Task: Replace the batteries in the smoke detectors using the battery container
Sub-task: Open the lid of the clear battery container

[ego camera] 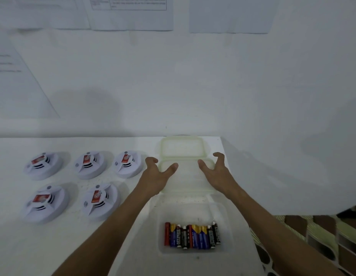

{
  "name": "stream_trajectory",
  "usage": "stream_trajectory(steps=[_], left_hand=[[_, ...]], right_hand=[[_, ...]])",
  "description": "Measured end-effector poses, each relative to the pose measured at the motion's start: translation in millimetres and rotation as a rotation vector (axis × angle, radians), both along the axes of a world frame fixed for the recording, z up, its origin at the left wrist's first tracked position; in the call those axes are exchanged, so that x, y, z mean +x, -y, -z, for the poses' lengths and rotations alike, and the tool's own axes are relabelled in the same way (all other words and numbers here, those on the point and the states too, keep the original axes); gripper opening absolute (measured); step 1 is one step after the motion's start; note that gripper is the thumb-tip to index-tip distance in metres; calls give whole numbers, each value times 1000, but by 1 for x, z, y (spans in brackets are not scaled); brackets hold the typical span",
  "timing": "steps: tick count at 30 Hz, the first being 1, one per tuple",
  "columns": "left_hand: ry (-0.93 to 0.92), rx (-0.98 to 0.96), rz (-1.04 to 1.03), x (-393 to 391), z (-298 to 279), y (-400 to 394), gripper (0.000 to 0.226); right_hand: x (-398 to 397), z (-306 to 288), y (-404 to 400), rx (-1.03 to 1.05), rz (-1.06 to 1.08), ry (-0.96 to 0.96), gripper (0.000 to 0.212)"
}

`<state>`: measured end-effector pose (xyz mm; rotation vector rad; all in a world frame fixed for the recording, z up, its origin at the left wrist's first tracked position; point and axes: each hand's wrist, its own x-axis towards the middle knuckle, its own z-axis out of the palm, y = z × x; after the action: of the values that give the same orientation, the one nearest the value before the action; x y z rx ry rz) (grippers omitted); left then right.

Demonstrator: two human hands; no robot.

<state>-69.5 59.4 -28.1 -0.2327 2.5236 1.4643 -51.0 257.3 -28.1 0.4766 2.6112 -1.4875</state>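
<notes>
- While both bare forearms are reaching forward over the white tabletop, the left hand is hovering at the left edge of the clear plastic lid with a pale green rim, fingers spread and loosely curled, gripping nothing.
- At about 3 o'clock from it, the right hand is hovering at the lid's right edge, fingers likewise spread and bent, holding nothing; whether the fingertips are touching the lid I cannot tell.
- At 12 o'clock from that lid, a second clear green-rimmed lid is lying against the white wall.
- At 6 o'clock from the hands, the clear rectangular plastic battery container is sitting open between the forearms, with a row of red, blue-and-yellow and black cylindrical batteries lying side by side along its near wall.
- At 9 o'clock from the container, five round white smoke detectors with red labels are resting in two rows, three behind and two in front.
- At 12 o'clock, high on the wall, printed paper sheets are hanging.
</notes>
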Motion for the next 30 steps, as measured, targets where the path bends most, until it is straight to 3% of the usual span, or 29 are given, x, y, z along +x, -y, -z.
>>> stream_trajectory(steps=[4, 8, 11, 15, 18, 22, 26, 30], left_hand=[[-173, -80, -54, -1, -4, 1, 72], [-166, -72, -1, -9, -8, 3, 87], [-119, 70, 51, -18, -11, 12, 108], [-61, 251, 206, -22, -6, 25, 127], [-92, 229, 144, -16, 0, 24, 118], [-48, 220, 13, -3, 8, 12, 90], [-83, 313, -41, 0, 4, -4, 90], [-76, 365, -104, -10, 1, -9, 89]], right_hand=[[-1, 4, -4, 39, 18, -57, 71], [-14, 3, -13, 157, -74, -88, 93], [-26, -11, -14, 161, -212, -139, 98], [-39, -21, -10, 145, -379, -47, 95], [-45, -19, -10, 166, -384, -16, 91], [-44, -15, -10, 103, -414, 20, 83], [-39, -11, 4, -69, -354, -24, 75], [-41, -7, 11, -123, -319, -27, 82]])
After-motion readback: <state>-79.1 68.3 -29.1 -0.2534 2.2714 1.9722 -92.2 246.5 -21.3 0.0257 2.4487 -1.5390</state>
